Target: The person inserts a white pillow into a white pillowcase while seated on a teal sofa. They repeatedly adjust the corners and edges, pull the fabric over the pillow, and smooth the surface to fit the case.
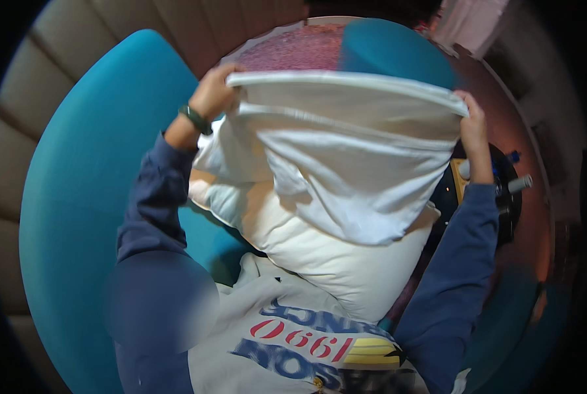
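Between my raised hands a white pillowcase (365, 171) hangs stretched, its hemmed opening edge pulled taut along the top. My left hand (214, 95), with a dark green bangle at the wrist, grips the upper left corner. At the upper right corner my right hand (474, 125) pinches the same edge. Below the cloth a plump white pillow (346, 276) rests in front of me, its upper part hidden behind the hanging fabric. Whether any of the pillow is inside the case, I cannot tell.
A teal curved seat back (103, 164) stands at the left, before a brown padded wall (17, 131). Another teal seat (398, 49) is at the far side beside a reddish carpet (293, 49). On the right, a dark round table (507, 217) bears bottle-like items.
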